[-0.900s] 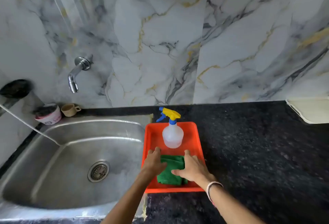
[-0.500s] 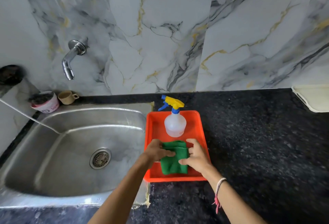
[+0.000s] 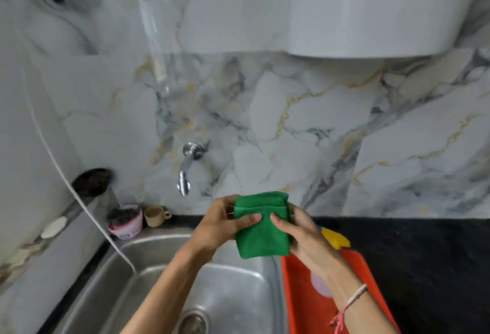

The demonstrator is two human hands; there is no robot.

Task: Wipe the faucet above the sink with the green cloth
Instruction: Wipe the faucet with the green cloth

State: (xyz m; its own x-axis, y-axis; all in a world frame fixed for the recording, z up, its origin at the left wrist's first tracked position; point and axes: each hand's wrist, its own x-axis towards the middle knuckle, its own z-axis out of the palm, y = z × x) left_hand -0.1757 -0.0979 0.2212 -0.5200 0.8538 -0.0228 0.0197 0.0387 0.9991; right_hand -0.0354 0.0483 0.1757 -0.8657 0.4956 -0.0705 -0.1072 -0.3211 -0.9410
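Note:
The folded green cloth (image 3: 261, 227) is held up in the air between both hands, over the right side of the steel sink (image 3: 148, 280). My left hand (image 3: 222, 225) grips its left edge and my right hand (image 3: 299, 233) grips its right edge. The chrome faucet (image 3: 187, 169) sticks out of the marble wall, up and to the left of the cloth, with a clear gap between them.
An orange tray (image 3: 302, 296) with a spray bottle (image 3: 334, 238), mostly hidden by my right arm, sits right of the sink on the black counter (image 3: 424, 267). A pink-and-white tub (image 3: 126, 223) and a small beige cup (image 3: 156, 215) stand behind the sink. A white cord (image 3: 79, 201) runs into the basin. A white appliance (image 3: 371, 10) hangs above.
Both hands have lifted the green cloth out of the orange tray and carried it up and left, toward the faucet. The view has tilted upward.

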